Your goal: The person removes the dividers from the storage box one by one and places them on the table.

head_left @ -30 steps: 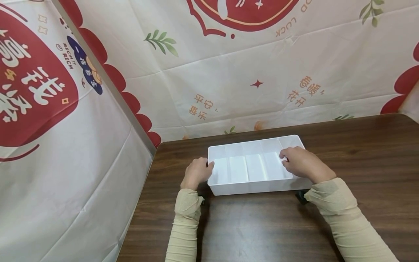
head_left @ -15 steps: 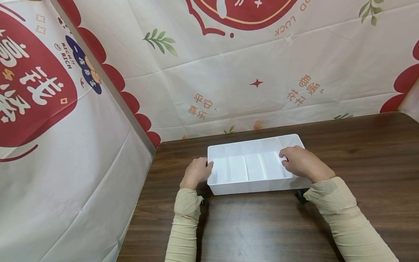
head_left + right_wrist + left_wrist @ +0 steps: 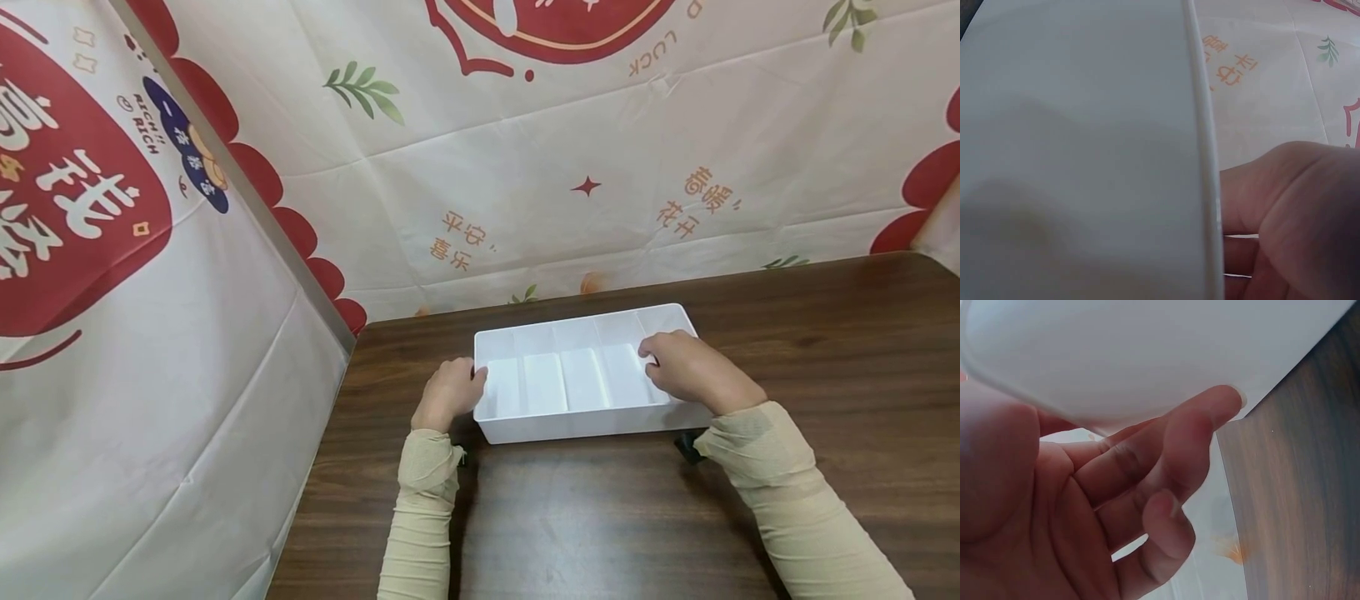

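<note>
A white plastic tray [image 3: 585, 426] with several compartments sits on the table. At its left end my left hand [image 3: 447, 392] grips the wall, thumb toward the rim. In the left wrist view, the fingers [image 3: 1188, 447] curl under the white wall, one fingertip against it. My right hand [image 3: 686, 367] reaches over the right end, with thumb and forefinger curled at the divider there. The right wrist view has a white wall and rim [image 3: 1207, 150] in front of the right hand [image 3: 1297, 219], so its fingertips are hidden. No loose items show in the tray's visible compartments.
The brown wood-grain table [image 3: 570, 517] extends around the tray. A printed white cloth [image 3: 525, 167] hangs behind its back edge, and another cloth [image 3: 210, 400] hangs along the left side. Dark wrist gear [image 3: 690, 447] shows under the right wrist.
Hands and tray keep the same positions relative to each other. The head view has shifted only slightly.
</note>
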`<state>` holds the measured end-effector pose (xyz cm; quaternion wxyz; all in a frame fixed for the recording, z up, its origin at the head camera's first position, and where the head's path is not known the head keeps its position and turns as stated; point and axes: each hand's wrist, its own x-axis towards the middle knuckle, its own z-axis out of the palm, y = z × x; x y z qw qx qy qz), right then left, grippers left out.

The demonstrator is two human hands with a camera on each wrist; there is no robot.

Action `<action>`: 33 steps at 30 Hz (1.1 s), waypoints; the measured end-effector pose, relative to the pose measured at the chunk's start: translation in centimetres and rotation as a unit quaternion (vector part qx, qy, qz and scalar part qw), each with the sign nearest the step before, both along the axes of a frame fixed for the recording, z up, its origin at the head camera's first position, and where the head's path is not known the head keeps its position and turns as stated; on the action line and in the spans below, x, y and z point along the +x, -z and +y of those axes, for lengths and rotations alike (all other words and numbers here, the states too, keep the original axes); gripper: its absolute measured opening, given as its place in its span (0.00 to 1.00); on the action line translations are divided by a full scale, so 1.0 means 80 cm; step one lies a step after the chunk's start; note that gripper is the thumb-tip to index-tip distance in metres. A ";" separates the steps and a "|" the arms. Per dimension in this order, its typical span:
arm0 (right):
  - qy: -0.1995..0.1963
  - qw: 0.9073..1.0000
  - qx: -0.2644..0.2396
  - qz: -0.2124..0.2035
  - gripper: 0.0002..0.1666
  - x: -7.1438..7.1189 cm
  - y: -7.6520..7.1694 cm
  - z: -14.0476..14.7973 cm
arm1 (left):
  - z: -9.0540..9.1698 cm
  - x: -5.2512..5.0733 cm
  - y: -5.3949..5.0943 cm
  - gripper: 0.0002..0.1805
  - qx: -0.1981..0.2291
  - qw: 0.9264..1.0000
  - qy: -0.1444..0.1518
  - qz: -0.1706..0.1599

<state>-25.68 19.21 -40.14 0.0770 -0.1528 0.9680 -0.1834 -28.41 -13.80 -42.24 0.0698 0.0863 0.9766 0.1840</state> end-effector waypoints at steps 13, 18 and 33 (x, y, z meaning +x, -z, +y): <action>0.001 1.000 -0.009 0.009 0.16 0.000 0.002 -0.001 | 0.001 0.001 0.002 0.18 0.000 1.000 -0.012 0.000; 0.000 1.000 -0.007 0.019 0.15 -0.001 0.003 0.000 | 0.004 0.002 0.001 0.20 -0.018 1.000 -0.016 0.013; 0.007 1.000 -0.011 0.006 0.15 0.001 0.002 0.000 | 0.013 0.003 0.004 0.22 -0.061 0.997 -0.035 0.041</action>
